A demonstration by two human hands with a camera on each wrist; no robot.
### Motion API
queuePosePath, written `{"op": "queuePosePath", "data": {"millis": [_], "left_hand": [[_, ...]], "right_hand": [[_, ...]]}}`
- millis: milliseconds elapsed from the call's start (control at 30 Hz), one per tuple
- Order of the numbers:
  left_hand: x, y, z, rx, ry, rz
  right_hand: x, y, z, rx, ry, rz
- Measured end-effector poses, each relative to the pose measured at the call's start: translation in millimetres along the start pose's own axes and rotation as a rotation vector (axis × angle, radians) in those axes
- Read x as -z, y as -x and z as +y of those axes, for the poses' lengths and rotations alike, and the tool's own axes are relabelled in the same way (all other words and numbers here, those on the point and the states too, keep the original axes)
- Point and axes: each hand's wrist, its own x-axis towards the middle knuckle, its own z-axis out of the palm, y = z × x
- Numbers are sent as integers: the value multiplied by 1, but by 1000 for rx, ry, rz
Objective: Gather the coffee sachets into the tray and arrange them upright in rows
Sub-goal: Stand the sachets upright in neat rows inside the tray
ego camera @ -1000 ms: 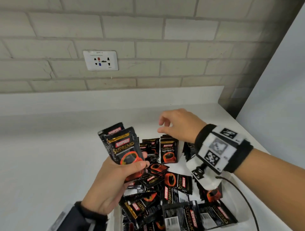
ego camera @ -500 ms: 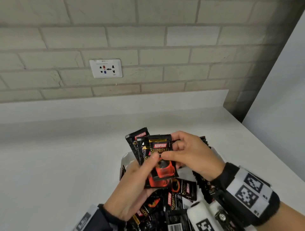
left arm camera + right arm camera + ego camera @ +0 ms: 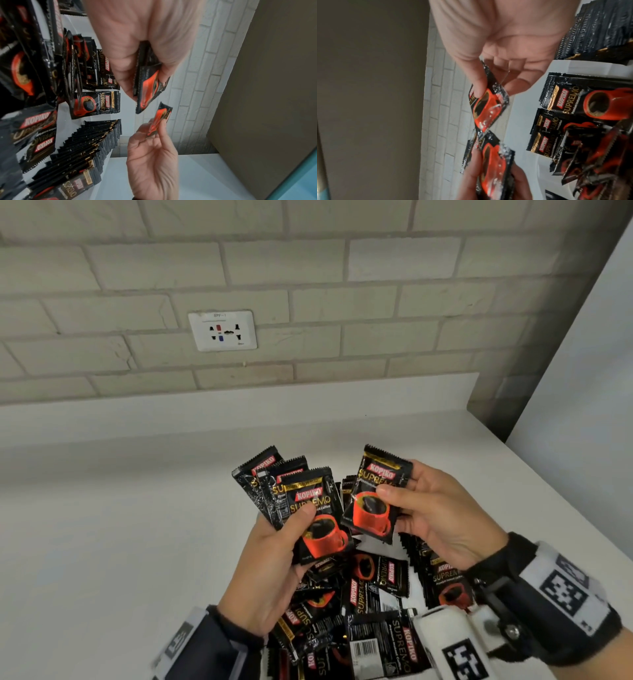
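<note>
Head view: your left hand point(image 3: 270, 570) grips a fanned bunch point(image 3: 291, 501), right hand point(image 3: 442, 518) pinches one sachet point(image 3: 373, 494); one upright row point(image 3: 89, 146) stands in the tray point(image 3: 573, 66), loose sachets point(image 3: 370, 604) remain.

Four raised sachets point(image 3: 317, 518) (the loose pile defies counting), two hands point(image 3: 442, 517).

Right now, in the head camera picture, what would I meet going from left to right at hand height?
Bare counter → left hand → fan of sachets → single sachet → right hand → grey side panel.
</note>
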Motion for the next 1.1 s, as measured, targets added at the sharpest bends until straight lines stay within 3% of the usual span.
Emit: {"op": "queuePosePath", "data": {"millis": [200,500,633,833,933,1100], "left_hand": [[-2,2,-2,-35,-89,-54],[7,3,0,23,-113,-84],[5,3,-5,36,-222,-160],[7,2,-6,-34,-341,-245],[9,2,-7,-117,-443,-225],[9,-3,-4,-198,-535,-218]], "right_hand": [[-11,7,6,-52,124,-119],[-17,10,14,-55,228,-109],[-24,11,14,-49,255,-133],[-23,9,17,-49,290,-110],[-23,9,12,-16,442,-117],[-22,5,-22,190,904,-159]]}}
